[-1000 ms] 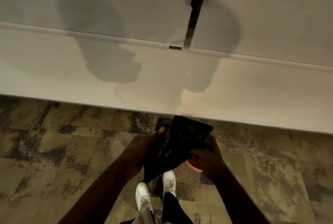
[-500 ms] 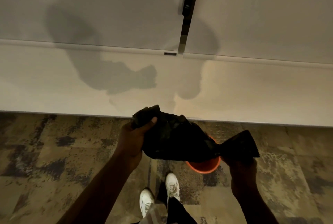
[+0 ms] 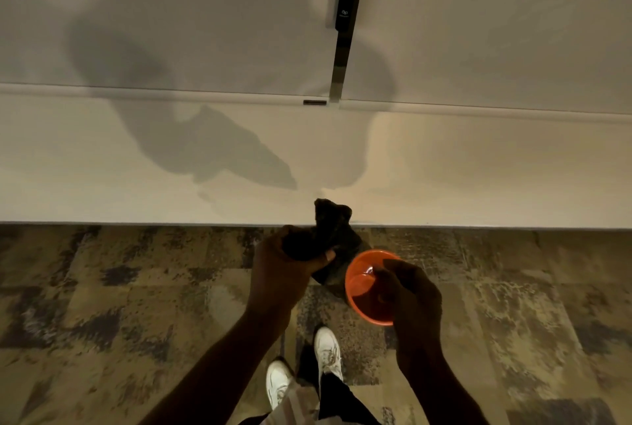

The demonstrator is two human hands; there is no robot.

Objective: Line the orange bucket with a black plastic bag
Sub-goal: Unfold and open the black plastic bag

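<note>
The black plastic bag [image 3: 333,224] is bunched up in my left hand [image 3: 287,267], which is shut on it. One end sticks up above the fist and another part hangs down to the left rim of the orange bucket [image 3: 360,284]. The bucket stands upright on the carpet close to the wall, its inside bare. My right hand [image 3: 412,298] hovers over the bucket's right side and hides that part of the rim. Its fingers are curled, and it is too dark to see whether they hold anything.
A pale wall [image 3: 478,168] with a ledge runs across just beyond the bucket. A dark vertical strip [image 3: 342,59] with a small device is on the wall above. My white shoes [image 3: 326,353] stand on the patterned carpet [image 3: 119,305] right behind the bucket.
The bag was stretched between both hands half a second ago. Now it is gathered in my left hand alone, and my right hand has moved left over the bucket.
</note>
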